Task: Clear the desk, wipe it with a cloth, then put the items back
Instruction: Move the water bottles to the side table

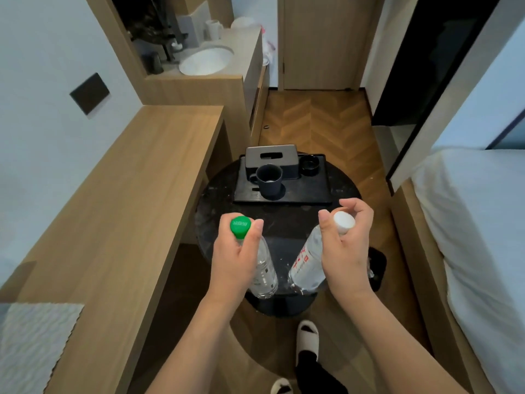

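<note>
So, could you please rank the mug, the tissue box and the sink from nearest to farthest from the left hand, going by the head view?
From the left hand, gripping the green-capped bottle:
1. Mug, on the black tray just ahead.
2. Tissue box, behind the mug at the tray's back.
3. Sink, far off on the counter, up and left.

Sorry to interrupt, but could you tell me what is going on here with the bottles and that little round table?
A person stands over a dark round table, holding a water bottle near its top in each hand. The left hand grips the green-capped bottle; the right hand grips the white-capped bottle. Behind them on the table, a black tray carries a mug, a tissue box and a small dark cup. The wooden desk alongside is bare where visible.
</note>
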`<state>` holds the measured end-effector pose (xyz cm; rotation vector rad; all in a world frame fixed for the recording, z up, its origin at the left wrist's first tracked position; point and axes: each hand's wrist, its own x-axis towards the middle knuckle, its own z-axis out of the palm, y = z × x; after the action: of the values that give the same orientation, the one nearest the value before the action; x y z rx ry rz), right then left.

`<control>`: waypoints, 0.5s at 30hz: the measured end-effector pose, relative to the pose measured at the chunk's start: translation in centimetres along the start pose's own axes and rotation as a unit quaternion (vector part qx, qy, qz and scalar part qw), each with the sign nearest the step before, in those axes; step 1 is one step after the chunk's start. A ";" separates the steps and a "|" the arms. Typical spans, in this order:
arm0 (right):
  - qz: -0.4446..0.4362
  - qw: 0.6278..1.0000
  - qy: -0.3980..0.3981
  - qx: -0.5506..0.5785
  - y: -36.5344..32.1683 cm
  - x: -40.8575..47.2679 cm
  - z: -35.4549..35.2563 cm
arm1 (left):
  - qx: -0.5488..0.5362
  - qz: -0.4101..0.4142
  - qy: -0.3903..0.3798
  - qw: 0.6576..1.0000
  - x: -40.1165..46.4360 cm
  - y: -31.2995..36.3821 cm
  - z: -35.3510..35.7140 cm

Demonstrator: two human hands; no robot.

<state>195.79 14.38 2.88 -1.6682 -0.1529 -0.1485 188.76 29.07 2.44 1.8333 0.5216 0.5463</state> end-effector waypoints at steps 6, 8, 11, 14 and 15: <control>0.034 0.996 -0.078 0.012 4.7 5.4 6.7 | 0.057 -0.065 -0.055 0.995 5.5 -5.2 -1.3; 0.054 0.995 -0.085 -0.001 6.1 7.6 9.0 | 0.078 -0.083 -0.066 0.991 8.2 -6.5 -1.8; 0.075 0.989 -0.125 -0.022 8.0 9.9 12.5 | 0.072 -0.087 -0.030 0.993 11.2 -8.2 -2.8; 0.080 0.985 -0.149 -0.045 9.3 11.0 15.3 | 0.057 -0.092 -0.008 0.994 14.4 -9.2 -4.0; 0.083 0.983 -0.155 -0.049 9.8 11.2 16.1 | 0.055 -0.096 -0.002 0.994 15.9 -9.4 -4.4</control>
<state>208.70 29.54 -6.20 -1.7874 -0.2424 0.2360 197.93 44.62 -3.32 1.8637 0.7287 0.3899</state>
